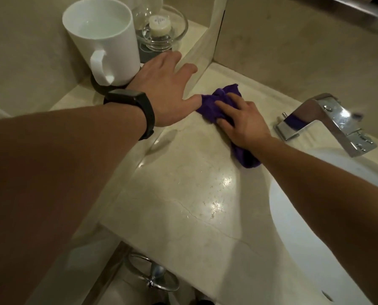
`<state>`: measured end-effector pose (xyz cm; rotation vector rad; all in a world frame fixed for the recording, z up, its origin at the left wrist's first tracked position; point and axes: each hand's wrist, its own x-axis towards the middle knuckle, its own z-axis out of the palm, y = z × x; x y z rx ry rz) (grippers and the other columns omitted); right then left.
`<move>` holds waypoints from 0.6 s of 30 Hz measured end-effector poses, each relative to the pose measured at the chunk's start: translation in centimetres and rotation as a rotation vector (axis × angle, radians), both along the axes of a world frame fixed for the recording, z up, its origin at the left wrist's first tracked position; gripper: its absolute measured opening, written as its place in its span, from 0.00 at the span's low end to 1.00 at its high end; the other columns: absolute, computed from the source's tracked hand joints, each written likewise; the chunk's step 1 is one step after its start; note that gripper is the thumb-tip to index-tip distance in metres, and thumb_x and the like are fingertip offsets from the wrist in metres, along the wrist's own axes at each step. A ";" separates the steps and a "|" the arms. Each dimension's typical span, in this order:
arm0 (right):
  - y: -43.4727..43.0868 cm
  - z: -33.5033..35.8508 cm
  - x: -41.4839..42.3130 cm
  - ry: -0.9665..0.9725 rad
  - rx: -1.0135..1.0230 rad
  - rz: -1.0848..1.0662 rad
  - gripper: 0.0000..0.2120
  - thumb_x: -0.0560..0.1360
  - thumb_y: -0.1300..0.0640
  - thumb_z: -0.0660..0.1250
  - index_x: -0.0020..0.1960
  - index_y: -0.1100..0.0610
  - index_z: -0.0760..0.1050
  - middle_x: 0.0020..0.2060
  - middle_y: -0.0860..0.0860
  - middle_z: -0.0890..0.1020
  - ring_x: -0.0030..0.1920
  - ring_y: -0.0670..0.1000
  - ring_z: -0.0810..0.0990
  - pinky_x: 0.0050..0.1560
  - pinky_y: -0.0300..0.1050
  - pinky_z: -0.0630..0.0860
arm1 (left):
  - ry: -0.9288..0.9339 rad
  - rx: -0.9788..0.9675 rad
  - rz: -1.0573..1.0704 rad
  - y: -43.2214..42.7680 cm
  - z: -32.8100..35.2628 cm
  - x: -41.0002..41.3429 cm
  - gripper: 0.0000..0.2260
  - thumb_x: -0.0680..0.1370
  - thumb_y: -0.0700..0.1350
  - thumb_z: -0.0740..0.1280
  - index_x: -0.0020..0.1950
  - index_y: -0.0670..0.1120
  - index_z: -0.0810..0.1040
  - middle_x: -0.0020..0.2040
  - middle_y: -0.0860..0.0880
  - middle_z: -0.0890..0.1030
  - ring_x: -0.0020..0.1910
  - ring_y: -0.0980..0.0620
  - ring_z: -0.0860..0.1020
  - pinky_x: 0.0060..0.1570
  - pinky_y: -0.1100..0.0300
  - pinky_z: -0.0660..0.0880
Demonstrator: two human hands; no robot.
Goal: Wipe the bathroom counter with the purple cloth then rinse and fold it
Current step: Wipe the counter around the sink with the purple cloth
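The right hand (243, 123), its grip spread flat, is pressing the bunched purple cloth (210, 106) onto the desk (183, 205) just left of the faucet (328, 119), near the back wall edge. The left hand (166, 91), its grip open and holding nothing, is resting farther left of the faucet, touching the white mug (102, 40). In front of the faucet, the sink (315, 227) rim is curving beside a bare stretch of desk.

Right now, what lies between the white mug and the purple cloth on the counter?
The left hand, seen in the head view: it lies spread open between the white mug and the purple cloth, its thumb touching the cloth's edge.
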<state>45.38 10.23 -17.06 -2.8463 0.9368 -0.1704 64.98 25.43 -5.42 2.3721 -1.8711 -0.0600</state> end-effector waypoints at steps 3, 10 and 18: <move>2.2 0.4 -2.7 0.009 -0.010 0.158 0.25 0.81 0.40 0.56 0.75 0.47 0.69 0.75 0.58 0.68 0.65 0.65 0.72 0.67 0.56 0.68 | 0.010 -0.008 0.000 0.0 -0.2 0.0 0.30 0.77 0.62 0.55 0.76 0.52 0.60 0.77 0.44 0.57 0.77 0.43 0.54 0.74 0.47 0.53; 11.2 1.0 -9.8 -0.038 0.024 0.390 0.22 0.81 0.46 0.61 0.71 0.54 0.76 0.70 0.63 0.73 0.66 0.59 0.70 0.69 0.56 0.67 | 0.002 -0.009 -0.002 -0.1 -0.5 0.1 0.31 0.75 0.64 0.53 0.76 0.53 0.60 0.77 0.43 0.57 0.77 0.43 0.54 0.75 0.47 0.53; 21.7 -0.1 -6.7 -0.003 0.124 0.389 0.21 0.81 0.44 0.61 0.72 0.47 0.72 0.72 0.57 0.72 0.68 0.59 0.72 0.71 0.55 0.66 | 0.009 -0.007 0.005 -0.1 -0.6 0.2 0.32 0.74 0.65 0.52 0.76 0.53 0.61 0.77 0.43 0.58 0.76 0.43 0.55 0.75 0.46 0.55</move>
